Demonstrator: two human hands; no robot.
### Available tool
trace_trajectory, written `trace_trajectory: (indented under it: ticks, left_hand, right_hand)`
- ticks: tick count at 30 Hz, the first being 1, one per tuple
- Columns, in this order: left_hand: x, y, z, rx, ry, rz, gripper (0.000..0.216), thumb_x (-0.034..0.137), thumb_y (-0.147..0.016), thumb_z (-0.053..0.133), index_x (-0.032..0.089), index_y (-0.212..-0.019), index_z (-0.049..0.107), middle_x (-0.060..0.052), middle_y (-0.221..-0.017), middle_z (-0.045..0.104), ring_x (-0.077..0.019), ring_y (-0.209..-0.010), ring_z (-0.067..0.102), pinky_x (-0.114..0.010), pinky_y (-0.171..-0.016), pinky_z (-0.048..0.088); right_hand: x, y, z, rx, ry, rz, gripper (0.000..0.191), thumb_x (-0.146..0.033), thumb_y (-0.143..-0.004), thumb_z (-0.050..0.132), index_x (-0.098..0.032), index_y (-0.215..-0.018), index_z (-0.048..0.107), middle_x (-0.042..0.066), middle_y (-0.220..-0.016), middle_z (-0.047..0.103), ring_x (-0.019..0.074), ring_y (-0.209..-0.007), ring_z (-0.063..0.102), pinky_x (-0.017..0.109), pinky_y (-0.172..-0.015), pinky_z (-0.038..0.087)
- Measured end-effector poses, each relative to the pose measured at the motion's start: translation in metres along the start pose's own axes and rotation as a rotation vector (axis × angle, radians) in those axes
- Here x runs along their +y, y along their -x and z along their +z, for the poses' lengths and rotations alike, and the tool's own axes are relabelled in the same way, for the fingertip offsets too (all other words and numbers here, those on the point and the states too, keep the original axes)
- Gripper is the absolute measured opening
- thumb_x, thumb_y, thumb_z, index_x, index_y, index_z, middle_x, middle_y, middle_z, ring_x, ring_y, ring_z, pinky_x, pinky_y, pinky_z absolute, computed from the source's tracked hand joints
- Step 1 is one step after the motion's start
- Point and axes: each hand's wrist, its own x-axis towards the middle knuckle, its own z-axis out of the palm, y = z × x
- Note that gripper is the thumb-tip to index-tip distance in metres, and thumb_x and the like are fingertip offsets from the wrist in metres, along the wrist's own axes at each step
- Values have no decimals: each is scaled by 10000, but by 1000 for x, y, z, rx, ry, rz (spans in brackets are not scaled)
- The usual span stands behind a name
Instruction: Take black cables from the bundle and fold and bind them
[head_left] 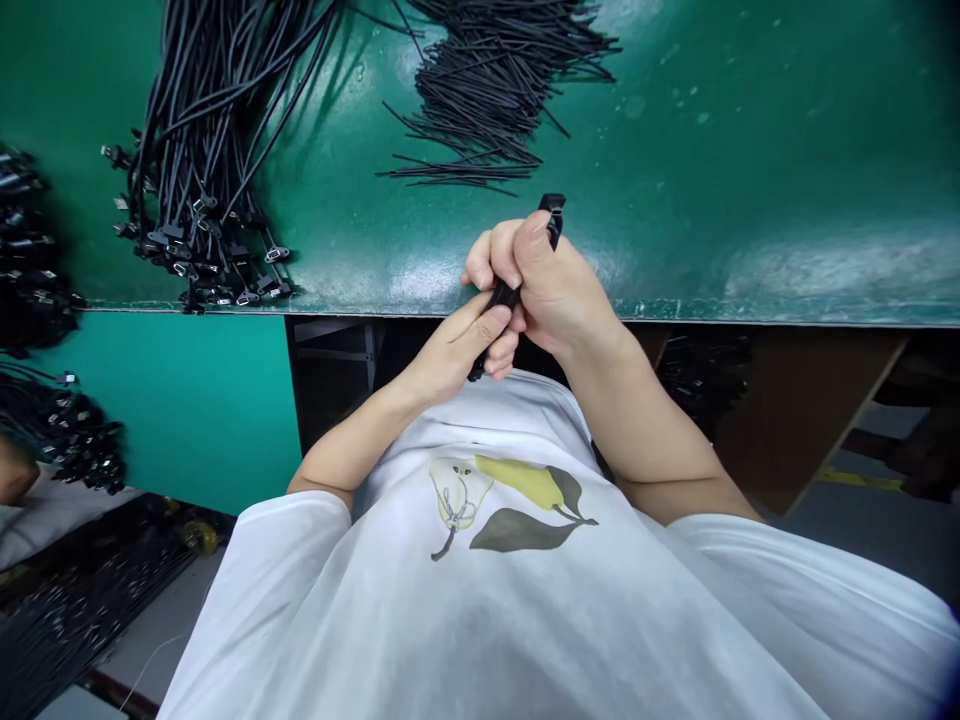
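Observation:
My right hand (551,290) is closed around a black cable (553,212) whose connector end sticks up above my thumb, just over the near edge of the green table (750,150). My left hand (457,350) comes in from below, its fingers pinched on the lower part of the same black cable beside my right hand's fingers. Both hands meet close to my chest, over the gap under the table edge.
A large bundle of black cables with metal connectors (202,170) lies at the table's left. A pile of thin black tubes (495,90) lies at the top centre. More black cable bundles (45,300) hang at the far left. A wooden panel (810,400) stands under the table at right.

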Motion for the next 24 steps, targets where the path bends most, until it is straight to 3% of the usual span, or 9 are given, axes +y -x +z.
trace_trajectory:
  ticks: [5, 10, 13, 15, 18, 20, 23, 24]
  left_hand:
    - [2, -7, -2, -43, 80, -65, 478, 607, -931, 483, 159, -771, 534, 65, -543, 324, -55, -443, 314, -185, -439, 313]
    - [5, -15, -6, -85, 167, -38, 397, 517, -816, 706, 138, -865, 598, 41, -620, 408, -57, -508, 367, -189, -476, 325]
    - [5, -20, -8, -84, 191, -59, 427, 506, -751, 776, 126, -848, 608, 35, -619, 426, -60, -529, 381, -191, -487, 323]
    - [7, -22, -9, -82, 184, -60, 424, 496, -745, 786, 117, -818, 608, 33, -606, 435, -58, -529, 384, -191, -492, 317]
    - [16, -23, -15, -6, 188, 5, 388, 465, -769, 777, 118, -805, 605, 36, -596, 441, -53, -525, 385, -185, -499, 314]
    - [26, -22, -21, 92, 208, 88, 357, 439, -782, 772, 128, -814, 600, 46, -595, 432, -46, -522, 375, -176, -504, 317]
    - [36, -23, -24, 183, 201, 167, 344, 423, -779, 778, 135, -811, 593, 50, -601, 432, -42, -524, 366, -167, -503, 320]
    - [37, -24, -24, 185, 189, 166, 349, 428, -775, 780, 135, -808, 594, 49, -601, 436, -43, -523, 367, -166, -499, 319]
  right_hand:
    - [1, -5, -6, 23, 62, -97, 674, -822, -687, 638, -198, -569, 413, 23, -716, 453, 137, -713, 518, 236, -524, 428]
    - [-2, -12, -8, 38, 59, -44, 695, -837, -754, 550, -199, -538, 376, 29, -716, 487, 101, -570, 463, 233, -430, 353]
    - [-4, -15, -16, -45, 96, -28, 640, -758, -826, 554, -189, -555, 444, 20, -725, 510, 70, -498, 400, 235, -414, 334]
    - [-13, -17, -29, -138, 186, -76, 580, -714, -830, 596, -183, -604, 530, 28, -766, 553, 89, -566, 475, 242, -498, 415]
    - [-38, -21, -59, -277, 411, -124, 503, -682, -747, 715, -191, -839, 655, 50, -874, 632, 167, -779, 600, 298, -713, 507]
    - [-58, -30, -80, -162, 649, -155, 456, -608, -772, 735, -201, -958, 653, 50, -899, 646, 183, -797, 607, 326, -760, 505]
    - [-77, -54, -103, 225, 1090, -303, 256, -440, -848, 700, -205, -922, 630, 53, -909, 625, 186, -771, 577, 350, -779, 482]
    - [-79, -63, -107, 293, 1218, -339, 209, -397, -852, 694, -206, -894, 621, 56, -906, 616, 192, -770, 568, 359, -782, 475]
